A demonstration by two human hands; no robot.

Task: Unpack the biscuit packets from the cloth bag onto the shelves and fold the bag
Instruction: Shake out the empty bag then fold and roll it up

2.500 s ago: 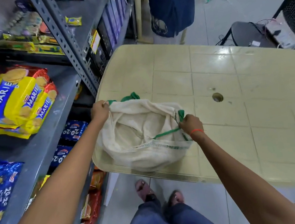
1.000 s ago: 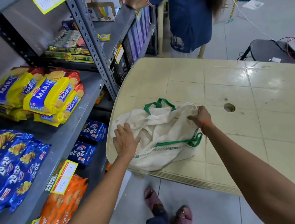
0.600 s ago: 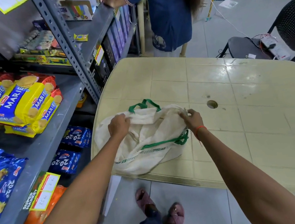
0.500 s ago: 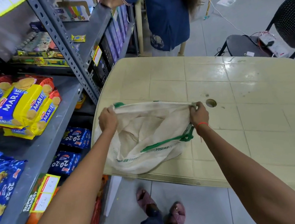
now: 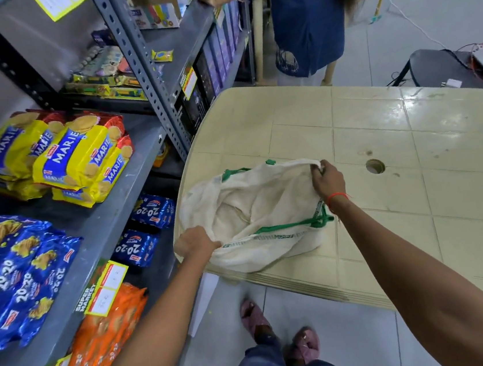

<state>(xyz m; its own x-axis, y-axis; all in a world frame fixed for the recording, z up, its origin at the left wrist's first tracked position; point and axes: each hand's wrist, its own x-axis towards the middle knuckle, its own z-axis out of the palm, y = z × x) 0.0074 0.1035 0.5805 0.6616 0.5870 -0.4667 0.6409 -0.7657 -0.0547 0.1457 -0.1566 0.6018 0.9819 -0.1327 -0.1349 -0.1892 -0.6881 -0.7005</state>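
Note:
The cream cloth bag (image 5: 255,208) with green handles lies crumpled and open-mouthed on the near-left corner of the beige table (image 5: 378,125). My left hand (image 5: 194,244) grips the bag's near rim at the table edge. My right hand (image 5: 327,180) pinches the far rim, pulling it up. No packets show inside the bag. Yellow Marie biscuit packets (image 5: 75,159) are stacked on the grey shelf (image 5: 101,229) to the left, with blue 20-20 packets (image 5: 19,277) nearer me.
More blue 20-20 packets (image 5: 146,226) and orange packets (image 5: 106,327) sit on lower shelves. A person in blue (image 5: 306,19) stands beyond the table at the shelving. A black chair (image 5: 443,66) with cables is at far right. My feet are on the floor below.
My left hand has let go of the far rim and moved down to the bag's near rim. My right hand still holds the far rim; the bag mouth now gapes wider.

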